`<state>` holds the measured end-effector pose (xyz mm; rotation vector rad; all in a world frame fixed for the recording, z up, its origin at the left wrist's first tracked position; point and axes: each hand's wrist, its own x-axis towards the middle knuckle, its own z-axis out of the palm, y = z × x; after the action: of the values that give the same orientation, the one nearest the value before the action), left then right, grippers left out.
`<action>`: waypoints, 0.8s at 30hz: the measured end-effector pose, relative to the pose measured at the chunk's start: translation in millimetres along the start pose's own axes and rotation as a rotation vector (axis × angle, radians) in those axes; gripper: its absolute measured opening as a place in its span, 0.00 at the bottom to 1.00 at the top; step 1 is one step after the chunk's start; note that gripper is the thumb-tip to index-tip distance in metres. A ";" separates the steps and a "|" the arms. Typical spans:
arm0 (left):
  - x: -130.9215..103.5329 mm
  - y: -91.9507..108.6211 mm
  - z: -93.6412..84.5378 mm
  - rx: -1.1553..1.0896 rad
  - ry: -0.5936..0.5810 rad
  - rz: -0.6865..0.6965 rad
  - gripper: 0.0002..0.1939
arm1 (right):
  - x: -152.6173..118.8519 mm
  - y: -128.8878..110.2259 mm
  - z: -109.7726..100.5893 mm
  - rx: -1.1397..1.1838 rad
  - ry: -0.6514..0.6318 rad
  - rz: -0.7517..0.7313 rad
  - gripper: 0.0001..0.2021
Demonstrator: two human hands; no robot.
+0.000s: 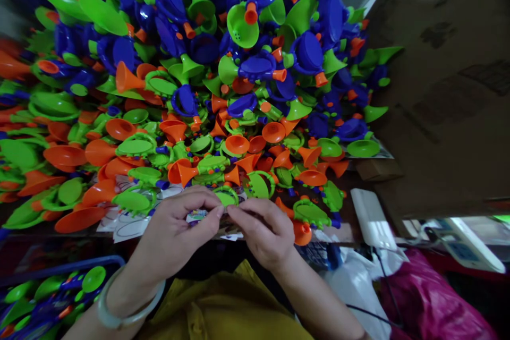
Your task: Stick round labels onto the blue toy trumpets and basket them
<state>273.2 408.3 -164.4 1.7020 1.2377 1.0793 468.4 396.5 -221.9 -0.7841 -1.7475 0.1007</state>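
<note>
My left hand (pixel 185 228) is closed, with thumb and index finger pinched at the front edge of the table. Inside the loop of those fingers shows a small, colourfully printed piece of paper (pixel 196 215), partly covered by the hand. My right hand (pixel 265 231) is also closed, its thumb and index fingertips pressed together just right of the left fingertips. What the right fingers pinch is too small to make out. Right behind the fingertips lies a green toy trumpet (pixel 226 196). Another green toy trumpet (pixel 258 185) with an orange bell rests a little farther right.
A large heap of blue toy trumpets (pixel 255 66) rises at the back. White paper sheets (pixel 129 227) lie at the table's front left. A blue crate (pixel 115 261) holds more trumpets at lower left. A cardboard box (pixel 446 95), white power strip (pixel 372 218) and pink bag (pixel 434 297) are at right.
</note>
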 end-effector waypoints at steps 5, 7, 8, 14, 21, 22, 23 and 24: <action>0.8 1.6 0.2 -0.004 0.013 -0.037 0.11 | 3.5 6.3 -1.8 -0.072 -0.053 -0.167 0.13; 2.7 2.6 -0.2 -0.021 0.033 -0.053 0.10 | 8.6 8.8 -3.3 -0.078 -0.066 -0.245 0.09; 3.7 3.2 -0.4 -0.029 0.044 -0.061 0.10 | 10.8 9.9 -4.1 -0.076 -0.067 -0.283 0.08; 5.9 6.6 -1.5 -0.054 0.000 -0.060 0.11 | 9.1 8.6 -6.5 0.053 -0.072 -0.092 0.13; 6.6 9.7 2.6 -0.028 0.005 -0.073 0.11 | 11.0 15.7 -6.4 -0.060 -0.090 -0.268 0.15; 6.7 9.5 2.8 -0.040 0.014 -0.081 0.10 | 8.6 17.1 -7.6 -0.069 -0.099 -0.325 0.15; 6.9 8.9 2.6 -0.055 0.025 -0.091 0.10 | 4.5 17.1 -9.2 -0.063 -0.125 -0.320 0.15; 7.2 7.7 2.1 -0.068 0.038 -0.104 0.09 | -1.4 15.6 -11.3 -0.048 -0.168 -0.257 0.14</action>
<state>278.9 413.2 -156.8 1.5553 1.2845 1.0829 485.5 404.2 -226.2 -0.5920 -2.0020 -0.0505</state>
